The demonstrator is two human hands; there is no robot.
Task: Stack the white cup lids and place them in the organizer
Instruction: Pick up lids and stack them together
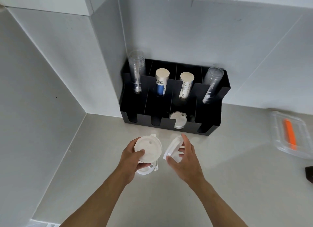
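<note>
— What is sitting where on the tabletop (220,184)?
— The black organizer (210,123) is standing against the wall, already holding white lids (178,121) in a front slot.
— And the hands?
— The left hand (131,160) is gripping a flat white lid (149,148) over another lid (145,171); the right hand (184,160) is holding a tilted lid (172,148).

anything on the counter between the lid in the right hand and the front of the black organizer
No. In the head view, only bare counter lies between the lid in the right hand and the organizer front.
</note>
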